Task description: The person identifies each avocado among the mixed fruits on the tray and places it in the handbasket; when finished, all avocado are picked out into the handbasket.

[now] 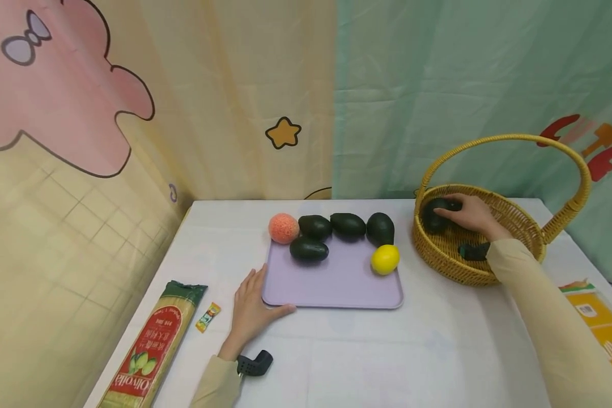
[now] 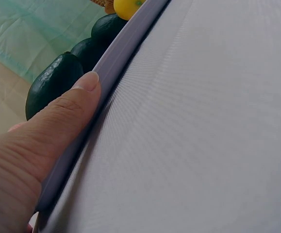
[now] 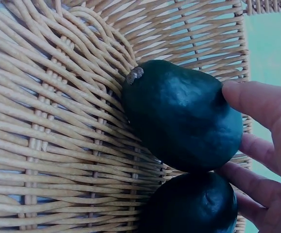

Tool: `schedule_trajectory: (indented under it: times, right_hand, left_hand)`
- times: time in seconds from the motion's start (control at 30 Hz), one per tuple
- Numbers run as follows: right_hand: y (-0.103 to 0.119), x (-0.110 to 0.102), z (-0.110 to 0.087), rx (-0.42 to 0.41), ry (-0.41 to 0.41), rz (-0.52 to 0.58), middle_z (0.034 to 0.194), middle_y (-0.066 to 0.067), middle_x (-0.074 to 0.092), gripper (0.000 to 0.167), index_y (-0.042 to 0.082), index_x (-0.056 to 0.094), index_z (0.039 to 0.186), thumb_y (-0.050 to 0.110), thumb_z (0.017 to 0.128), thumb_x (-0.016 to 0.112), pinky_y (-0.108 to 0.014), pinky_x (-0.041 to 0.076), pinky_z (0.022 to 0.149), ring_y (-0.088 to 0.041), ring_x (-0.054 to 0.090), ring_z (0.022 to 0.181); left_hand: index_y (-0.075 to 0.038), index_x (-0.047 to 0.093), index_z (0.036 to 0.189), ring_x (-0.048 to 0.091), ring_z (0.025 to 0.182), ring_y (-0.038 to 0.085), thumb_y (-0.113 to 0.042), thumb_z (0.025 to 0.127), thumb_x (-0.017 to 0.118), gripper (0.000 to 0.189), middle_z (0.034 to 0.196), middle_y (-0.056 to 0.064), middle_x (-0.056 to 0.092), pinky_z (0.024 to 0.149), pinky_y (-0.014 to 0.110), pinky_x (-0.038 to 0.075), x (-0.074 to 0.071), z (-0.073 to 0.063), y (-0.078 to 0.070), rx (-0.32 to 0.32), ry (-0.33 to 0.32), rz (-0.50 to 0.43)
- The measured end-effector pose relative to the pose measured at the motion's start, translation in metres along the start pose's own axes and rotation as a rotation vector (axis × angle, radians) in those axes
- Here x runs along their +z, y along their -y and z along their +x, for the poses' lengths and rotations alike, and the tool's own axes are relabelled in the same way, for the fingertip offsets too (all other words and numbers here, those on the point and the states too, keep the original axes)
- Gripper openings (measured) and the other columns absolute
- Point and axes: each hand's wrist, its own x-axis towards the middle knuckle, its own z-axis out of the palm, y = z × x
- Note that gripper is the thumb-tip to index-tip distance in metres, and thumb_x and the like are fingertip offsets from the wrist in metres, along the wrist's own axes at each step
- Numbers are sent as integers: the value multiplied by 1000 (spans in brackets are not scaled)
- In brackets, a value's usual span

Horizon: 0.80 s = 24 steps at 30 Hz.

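At the near left of the worktop (image 1: 336, 362), a pasta packet (image 1: 153, 351) lies along the left edge; a yellow packet (image 1: 599, 328) lies at the right edge, cut by the frame. A small sachet (image 1: 208, 317) lies just beside the pasta packet. Farther in, the left hand (image 1: 253, 306) is relaxed and spread, its fingers along the left side of a lilac tray (image 1: 336, 286), its thumb on the near rim. On the tray's right side sits a yellow fruit (image 1: 385, 260). A front avocado (image 1: 309, 250) lies with its long axis roughly parallel to the worktop's far edge, as do two of the three back avocados (image 1: 348, 226) behind it; the rightmost of these points from far to near. An orange ball (image 1: 284, 228) occupies the tray's far left corner. Toward the worktop's far right corner stands a wicker basket (image 1: 449, 266). Within it, the right hand (image 1: 469, 215) grasps the gripped avocado (image 3: 179, 111) between thumb and fingers, the fingertips partly hidden. In the right wrist view its long axis slants from the stem end, upper left and away from the hand, to the rounded end, lower right, touching a second avocado (image 3: 193, 204).
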Motion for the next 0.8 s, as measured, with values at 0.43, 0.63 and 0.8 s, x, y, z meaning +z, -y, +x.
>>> schedule_trajectory:
  times: [0.43,0.63,0.8]
  right_hand:
    - [4,-3,-5,-25,-176,107,127,-32,48,55,-8,55,125,39,96,54,-63,32,94,-49,41,118]
    - [22,-9,-20,-49,-247,177,127,-29,51,54,-5,55,126,40,96,53,-61,36,90,-47,44,115]
    - [41,-7,-41,-84,-365,233,119,-22,58,48,0,58,125,38,95,55,-48,42,86,-34,53,106]
  left_hand:
    - [-4,25,149,16,139,33,-55,63,82,115,150,18,30,108,53,14,0,4,-2,4,2,-6]
    - [-4,26,149,17,139,33,-55,63,82,115,150,18,30,108,53,14,-1,2,-2,2,-4,-12]
    - [-4,25,150,17,139,33,-55,63,82,116,149,19,31,108,53,13,-1,0,-3,0,-3,-12]
